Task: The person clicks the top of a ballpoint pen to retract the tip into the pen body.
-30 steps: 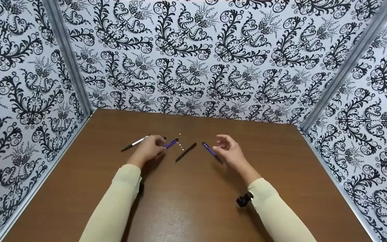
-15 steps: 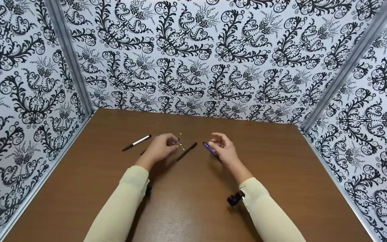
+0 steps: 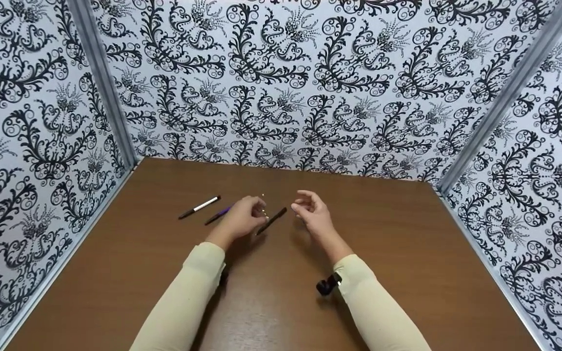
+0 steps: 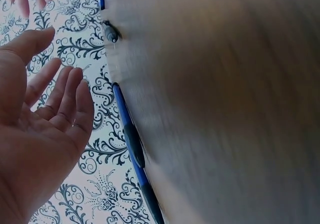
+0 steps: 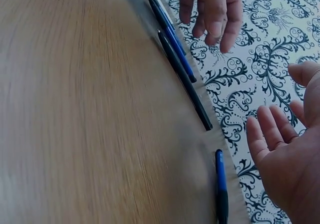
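My left hand (image 3: 244, 217) hovers with loosely bent fingers just left of a black pen (image 3: 272, 221), holding nothing. Behind it lies a blue-purple pen (image 3: 219, 213), partly covered by the hand in the head view. Further left is a white pen with a black grip (image 3: 200, 207). My right hand (image 3: 314, 214) hangs right of the black pen, fingers relaxed and apart from it. A second blue pen (image 5: 221, 184) lies below that hand in the right wrist view; in the head view the hand hides it. Both palms look bare in the wrist views.
The pens lie on a brown wooden table (image 3: 281, 292). Patterned white-and-black panels (image 3: 281, 97) enclose its back and sides, with grey strips at the corners. Small light specks (image 3: 263, 211) show near the left fingers.
My left hand has moved right, from over the blue-purple pen towards the black one, uncovering part of the blue-purple pen. My right hand has shifted left and now hides the other blue pen.
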Tool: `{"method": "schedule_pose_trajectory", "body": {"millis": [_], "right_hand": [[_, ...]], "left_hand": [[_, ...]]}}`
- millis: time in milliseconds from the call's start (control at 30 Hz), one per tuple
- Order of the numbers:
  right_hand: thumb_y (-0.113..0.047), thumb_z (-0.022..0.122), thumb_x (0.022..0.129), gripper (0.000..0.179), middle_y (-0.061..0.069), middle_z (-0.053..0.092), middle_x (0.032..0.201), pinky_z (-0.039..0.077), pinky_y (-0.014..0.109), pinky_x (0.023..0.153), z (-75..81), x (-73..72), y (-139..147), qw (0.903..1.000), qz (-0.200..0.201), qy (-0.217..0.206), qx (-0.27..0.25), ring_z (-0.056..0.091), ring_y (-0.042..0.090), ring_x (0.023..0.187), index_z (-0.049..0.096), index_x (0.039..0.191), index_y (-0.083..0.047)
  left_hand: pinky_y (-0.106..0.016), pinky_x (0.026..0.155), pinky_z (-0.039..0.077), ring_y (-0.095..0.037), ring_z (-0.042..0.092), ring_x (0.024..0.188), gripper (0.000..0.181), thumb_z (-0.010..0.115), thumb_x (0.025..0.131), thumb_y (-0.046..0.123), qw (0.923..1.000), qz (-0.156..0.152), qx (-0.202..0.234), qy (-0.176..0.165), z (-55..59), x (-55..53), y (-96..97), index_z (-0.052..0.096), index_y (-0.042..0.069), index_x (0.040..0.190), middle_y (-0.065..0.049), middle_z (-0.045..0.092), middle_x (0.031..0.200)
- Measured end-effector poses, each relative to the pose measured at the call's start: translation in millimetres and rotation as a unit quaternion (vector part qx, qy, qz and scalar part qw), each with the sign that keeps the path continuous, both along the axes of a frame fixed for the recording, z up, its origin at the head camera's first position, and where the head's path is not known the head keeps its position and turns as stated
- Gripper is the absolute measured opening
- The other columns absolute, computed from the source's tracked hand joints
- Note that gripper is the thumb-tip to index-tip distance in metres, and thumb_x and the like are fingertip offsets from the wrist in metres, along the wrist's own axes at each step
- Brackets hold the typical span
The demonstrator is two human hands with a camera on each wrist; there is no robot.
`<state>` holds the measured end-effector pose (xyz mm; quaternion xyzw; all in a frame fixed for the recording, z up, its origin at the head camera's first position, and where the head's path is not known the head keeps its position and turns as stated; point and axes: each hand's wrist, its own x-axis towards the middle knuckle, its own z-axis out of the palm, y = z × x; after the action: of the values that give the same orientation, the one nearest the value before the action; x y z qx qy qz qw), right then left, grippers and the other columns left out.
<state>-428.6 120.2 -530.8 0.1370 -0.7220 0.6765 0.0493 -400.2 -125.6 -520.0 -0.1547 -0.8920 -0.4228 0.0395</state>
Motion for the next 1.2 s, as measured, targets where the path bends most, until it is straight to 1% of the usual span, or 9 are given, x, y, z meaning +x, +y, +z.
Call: {"method": "schedule_pose_trajectory", "body": {"millis": [133,267,367,533,667,933,967,1167,1200], "right_hand": [[-0.003,0.077,0.102,0.043,0.024,0.07,0.123,0.063,0.044,0.09,-1.5,-2.4,-4,0.9998,-0.012,0.001,0.016,0.068,0.015,0.097,0.064,0.142,0.001],[-0.001,0.077,0.101,0.043,0.031,0.068,0.127,0.06,0.03,0.083,-2.3,-4.3,-8,0.9998,-0.017,0.002,0.007,0.068,0.012,0.096,0.063,0.142,0.003],[0.001,0.076,0.101,0.043,0.033,0.068,0.126,0.058,0.024,0.079,-3.4,-4.4,-9,0.9998,-0.02,0.004,-0.001,0.068,0.011,0.095,0.063,0.141,0.004],[0.002,0.076,0.1,0.042,0.028,0.07,0.122,0.058,0.025,0.079,-5.2,-4.2,-10,0.9998,-0.021,0.004,-0.004,0.067,0.012,0.094,0.064,0.14,0.004],[0.0,0.077,0.1,0.043,0.032,0.068,0.125,0.059,0.024,0.079,-4.5,-3.6,-11,0.9998,-0.02,0.003,-0.006,0.067,0.011,0.094,0.063,0.141,0.004],[-0.002,0.078,0.101,0.042,0.028,0.07,0.124,0.06,0.029,0.083,-6.0,-4.8,-9,0.9998,-0.019,0.002,-0.003,0.068,0.012,0.095,0.064,0.14,0.003],[-0.002,0.078,0.101,0.042,0.028,0.069,0.124,0.06,0.029,0.082,-6.3,-5.0,-9,0.9998,-0.018,0.001,-0.003,0.068,0.012,0.095,0.064,0.14,0.003],[-0.002,0.078,0.101,0.041,0.027,0.069,0.122,0.059,0.031,0.083,-7.9,-4.8,-9,0.9998,-0.017,0.007,0.001,0.068,0.012,0.095,0.065,0.139,0.003],[-0.002,0.078,0.101,0.041,0.026,0.069,0.122,0.06,0.033,0.084,-7.8,-4.8,-9,0.9998,-0.018,0.007,0.001,0.068,0.012,0.095,0.065,0.139,0.003]], "left_hand": [[-0.05,0.1,0.059,-0.033,0.069,0.117,0.034,0.08,0.102,0.013,0.9997,0.007,0.0,-0.023,1.7,2.2,5.4,0.07,0.006,0.134,-0.02,0.066,0.13],[-0.051,0.099,0.06,-0.036,0.07,0.118,0.038,0.082,0.1,0.012,0.9997,0.005,-0.002,-0.023,0.1,1.5,9.7,0.068,0.004,0.135,-0.022,0.065,0.131],[-0.051,0.1,0.06,-0.037,0.071,0.118,0.041,0.083,0.099,0.01,0.9998,-0.001,-0.013,-0.014,-2.9,-0.5,12.1,0.068,0.001,0.136,-0.023,0.066,0.13],[-0.052,0.103,0.059,-0.038,0.071,0.12,0.046,0.084,0.098,0.011,0.9995,-0.004,-0.03,-0.012,-7.0,-3.7,13.5,0.066,-0.002,0.138,-0.024,0.069,0.13],[-0.053,0.104,0.058,-0.039,0.071,0.122,0.048,0.084,0.098,0.01,0.9993,-0.006,-0.032,-0.019,-8.3,-6.0,13.9,0.065,-0.005,0.14,-0.024,0.071,0.132],[-0.055,0.106,0.056,-0.04,0.069,0.121,0.047,0.086,0.094,0.006,0.998,-0.017,-0.061,-0.011,-13.8,-11.8,16.1,0.068,-0.005,0.136,-0.022,0.072,0.128],[-0.052,0.106,0.056,-0.037,0.07,0.119,0.047,0.088,0.093,0.011,0.9976,-0.024,-0.065,0.003,-24.3,-20.3,13.2,0.07,-0.002,0.135,-0.019,0.073,0.126],[-0.051,0.105,0.056,-0.035,0.07,0.116,0.046,0.089,0.092,0.013,0.9951,-0.013,-0.097,-0.009,-24.3,-22.1,14.4,0.073,0.002,0.134,-0.015,0.075,0.123],[-0.053,0.106,0.055,-0.037,0.07,0.117,0.045,0.088,0.092,0.008,0.9943,-0.004,-0.103,-0.027,-13.9,-14.4,17.7,0.073,-0.001,0.134,-0.018,0.075,0.123]]}}
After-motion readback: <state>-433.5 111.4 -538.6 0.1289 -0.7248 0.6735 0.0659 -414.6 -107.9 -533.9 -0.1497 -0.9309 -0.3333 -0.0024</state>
